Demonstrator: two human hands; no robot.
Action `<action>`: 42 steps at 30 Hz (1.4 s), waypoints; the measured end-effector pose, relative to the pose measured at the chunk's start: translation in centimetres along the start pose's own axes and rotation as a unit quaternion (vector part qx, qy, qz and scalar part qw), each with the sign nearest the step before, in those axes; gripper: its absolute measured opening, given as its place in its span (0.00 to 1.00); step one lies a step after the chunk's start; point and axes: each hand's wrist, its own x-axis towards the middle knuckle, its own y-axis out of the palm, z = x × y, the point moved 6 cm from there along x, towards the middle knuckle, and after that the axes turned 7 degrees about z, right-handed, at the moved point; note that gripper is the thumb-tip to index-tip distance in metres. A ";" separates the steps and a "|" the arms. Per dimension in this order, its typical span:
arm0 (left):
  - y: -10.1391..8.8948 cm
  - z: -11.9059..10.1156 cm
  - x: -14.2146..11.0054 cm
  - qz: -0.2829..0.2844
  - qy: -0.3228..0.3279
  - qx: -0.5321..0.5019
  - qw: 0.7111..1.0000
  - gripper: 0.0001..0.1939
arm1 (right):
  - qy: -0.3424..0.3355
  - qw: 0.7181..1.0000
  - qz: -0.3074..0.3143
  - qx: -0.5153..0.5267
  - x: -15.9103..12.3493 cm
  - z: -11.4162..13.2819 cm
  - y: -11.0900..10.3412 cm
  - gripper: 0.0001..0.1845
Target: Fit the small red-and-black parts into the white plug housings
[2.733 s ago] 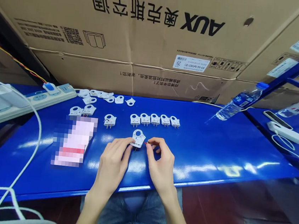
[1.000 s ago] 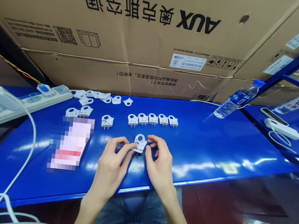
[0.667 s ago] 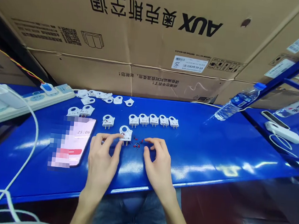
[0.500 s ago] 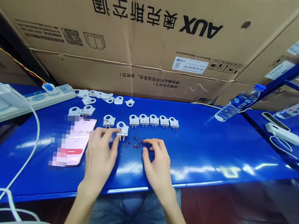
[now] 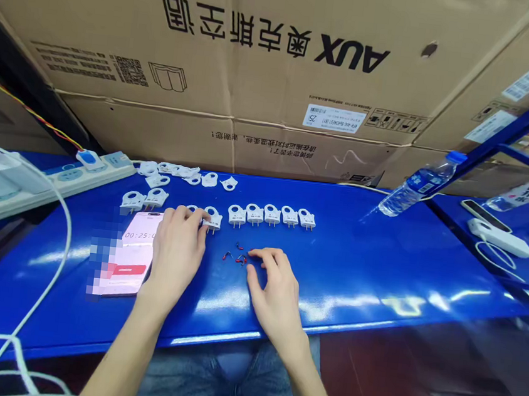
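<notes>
Between thumb and fingers, my left hand [image 5: 179,246] grips a white two-pin plug [image 5: 213,218] with a ring-shaped top, its pins pointing toward me. Another white plug [image 5: 191,208] is mostly hidden behind that hand. My right hand [image 5: 276,287] rests over the blue table with thumb and index finger apart. Its fingertips are beside several small red-and-black pieces [image 5: 241,259] with thin bent ends; whether it touches one I cannot tell. To the right of the held plug stands a row of several white plugs [image 5: 271,215].
A phone [image 5: 132,260] showing a timer lies left of my left hand. More white plug parts [image 5: 173,169] sit at the back left, near a power strip [image 5: 63,177] and a white cable [image 5: 68,234]. A water bottle [image 5: 420,184] leans at the right; a large cardboard box [image 5: 267,78] stands behind.
My left hand has moved the plug away from me and slightly left, nearer the line of the row. My right hand has shifted slightly left, toward the small red-and-black pieces.
</notes>
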 end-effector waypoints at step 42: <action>0.8 -3.4 -1.0 0.016 0.088 0.008 0.996 0.13 | -0.034 0.998 0.009 -0.048 0.1 0.2 0.9 0.07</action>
